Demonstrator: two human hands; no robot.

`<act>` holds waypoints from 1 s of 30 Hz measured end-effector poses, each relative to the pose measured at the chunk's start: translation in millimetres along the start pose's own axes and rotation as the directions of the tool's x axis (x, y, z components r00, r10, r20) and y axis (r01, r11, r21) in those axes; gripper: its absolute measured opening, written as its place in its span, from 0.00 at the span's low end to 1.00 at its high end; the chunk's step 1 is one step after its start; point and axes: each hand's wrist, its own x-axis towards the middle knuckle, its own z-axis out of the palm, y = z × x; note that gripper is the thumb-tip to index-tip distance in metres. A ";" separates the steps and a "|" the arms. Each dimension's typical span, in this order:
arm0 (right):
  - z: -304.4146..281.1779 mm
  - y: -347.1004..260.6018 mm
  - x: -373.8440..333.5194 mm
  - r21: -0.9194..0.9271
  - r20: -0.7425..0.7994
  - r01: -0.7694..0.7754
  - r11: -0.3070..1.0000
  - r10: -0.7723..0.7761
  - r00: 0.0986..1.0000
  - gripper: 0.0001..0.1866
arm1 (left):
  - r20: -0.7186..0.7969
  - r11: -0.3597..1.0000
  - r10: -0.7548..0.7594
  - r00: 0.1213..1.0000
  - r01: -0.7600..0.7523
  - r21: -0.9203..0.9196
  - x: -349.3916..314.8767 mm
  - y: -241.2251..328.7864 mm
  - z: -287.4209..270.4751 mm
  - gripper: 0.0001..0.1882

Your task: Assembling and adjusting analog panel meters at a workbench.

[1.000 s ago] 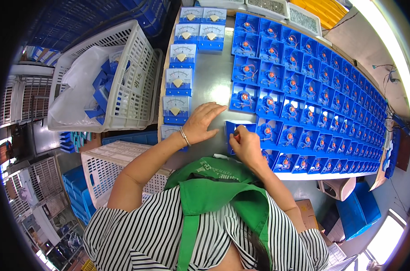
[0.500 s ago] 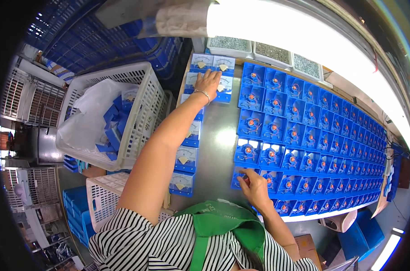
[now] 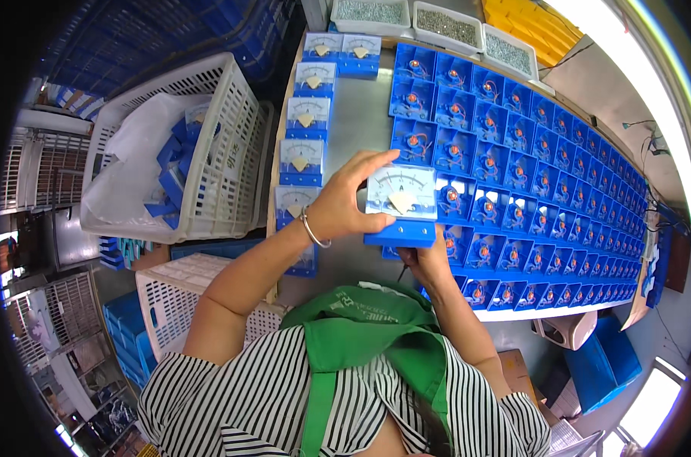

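Observation:
In front of my chest, my left hand (image 3: 347, 199) grips an ammeter (image 3: 401, 196) by its left side, thumb at the front and fingers along the far edge. This meter has a white dial, a clear cover, a cream wedge-shaped piece and a blue base. My right hand (image 3: 430, 263) is at the meter's lower edge, its fingers curled and partly hidden under the base. A thin dark thing shows by those fingers, too small to name. Similar meters (image 3: 306, 116) stand in a column on the left of the table, with a second one beside the farthest.
Rows of open blue housings (image 3: 490, 164) with orange-red centres and wires cover the table's right side. White trays of small metal parts (image 3: 446, 27) line the far edge. Left of the table stands a white crate (image 3: 223, 152) holding blue parts and plastic film.
My left hand has come back from the far end of the meter column with one meter. My right hand has moved from the near housings to that meter's underside. The view has shifted.

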 end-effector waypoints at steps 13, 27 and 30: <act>-3.4 21.5 -28.4 0.155 -0.043 0.135 0.979 -0.129 0.991 0.03 | 0.056 0.948 -0.155 0.986 0.165 -0.271 -30.9 9.6 28.8 0.48; -1.6 36.8 -28.2 0.044 -0.141 0.280 0.959 -0.272 0.952 0.07 | 0.012 0.924 -0.217 0.976 0.209 -0.321 -32.2 11.7 32.5 0.47; -2.1 35.8 -28.5 0.018 -0.134 0.274 0.962 -0.269 0.954 0.08 | 0.012 0.919 -0.221 0.975 0.213 -0.332 -32.3 9.8 32.6 0.48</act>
